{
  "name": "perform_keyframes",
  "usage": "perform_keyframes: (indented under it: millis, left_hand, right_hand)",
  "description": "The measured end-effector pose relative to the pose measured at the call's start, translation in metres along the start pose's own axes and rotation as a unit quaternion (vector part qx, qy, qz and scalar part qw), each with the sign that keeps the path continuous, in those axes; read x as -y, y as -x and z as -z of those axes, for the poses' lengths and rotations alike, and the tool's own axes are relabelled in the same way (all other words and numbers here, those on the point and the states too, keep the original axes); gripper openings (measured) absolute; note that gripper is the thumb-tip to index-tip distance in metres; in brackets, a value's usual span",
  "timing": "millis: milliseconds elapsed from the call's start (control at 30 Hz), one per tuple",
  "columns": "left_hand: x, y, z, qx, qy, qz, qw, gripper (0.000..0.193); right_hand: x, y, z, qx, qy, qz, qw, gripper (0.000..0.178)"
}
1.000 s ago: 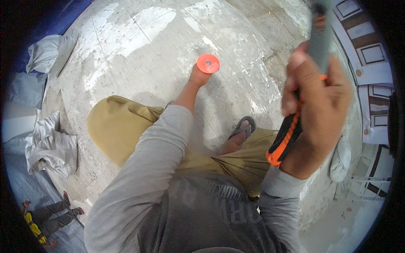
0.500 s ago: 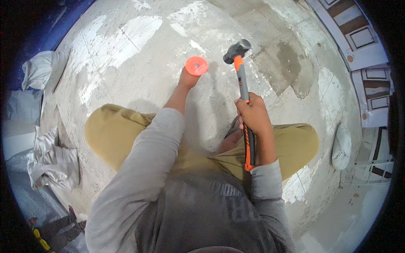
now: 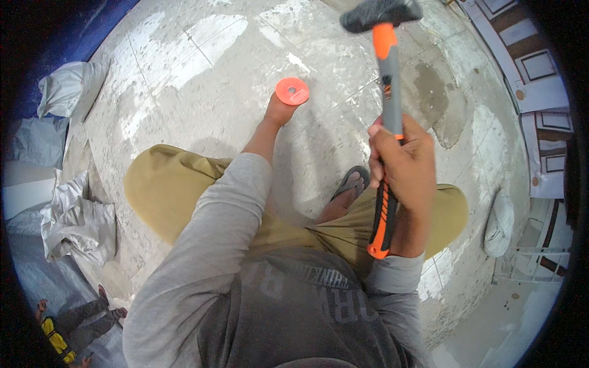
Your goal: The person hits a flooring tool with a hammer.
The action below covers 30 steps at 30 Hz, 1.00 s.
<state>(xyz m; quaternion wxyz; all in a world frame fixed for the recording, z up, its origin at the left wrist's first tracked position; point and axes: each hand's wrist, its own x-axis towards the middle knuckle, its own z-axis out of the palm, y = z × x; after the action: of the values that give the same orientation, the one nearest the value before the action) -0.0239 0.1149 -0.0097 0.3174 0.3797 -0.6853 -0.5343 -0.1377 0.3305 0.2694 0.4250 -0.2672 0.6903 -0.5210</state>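
Note:
My right hand (image 3: pixel 402 162) grips the grey and orange handle of a hammer (image 3: pixel 386 104), raised in front of me with its black head up near the top of the view. My left hand (image 3: pixel 279 110) reaches forward and down to the dusty tiled floor (image 3: pixel 202 73). It is under an orange round disc (image 3: pixel 292 91), which hides the fingers. I am crouched, with tan trousers, grey sleeves and a sandalled foot (image 3: pixel 350 184) below.
Crumpled white and grey sacks (image 3: pixel 73 221) lie at the left, another white sack (image 3: pixel 64 92) further up. A white bag (image 3: pixel 500 224) sits at the right by white panelled doors (image 3: pixel 540 67). A person (image 3: pixel 67 325) is at the lower left.
The hammer came down toward the orange disc half a second ago and has now lifted back up. My left hand stayed at the disc.

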Motion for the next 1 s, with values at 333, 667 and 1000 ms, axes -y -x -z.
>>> perform_keyframes:
  millis: [333,667,1000]
  left_hand:
    - [0.016,-0.001,-0.001,0.008,-0.036,0.009,0.999,0.041]
    - [-0.003,-0.006,0.014,-0.057,-0.021,0.011,0.998,0.034]
    - [0.007,0.006,-0.011,-0.037,0.002,0.001,0.999,0.043]
  right_hand:
    - [-0.067,-0.033,-0.033,-0.046,0.278,0.215,0.935,0.023]
    - [-0.074,-0.022,0.001,0.04,0.147,-0.065,0.986,0.018]
    - [0.036,0.009,-0.003,-0.029,0.046,0.073,0.996,0.016]
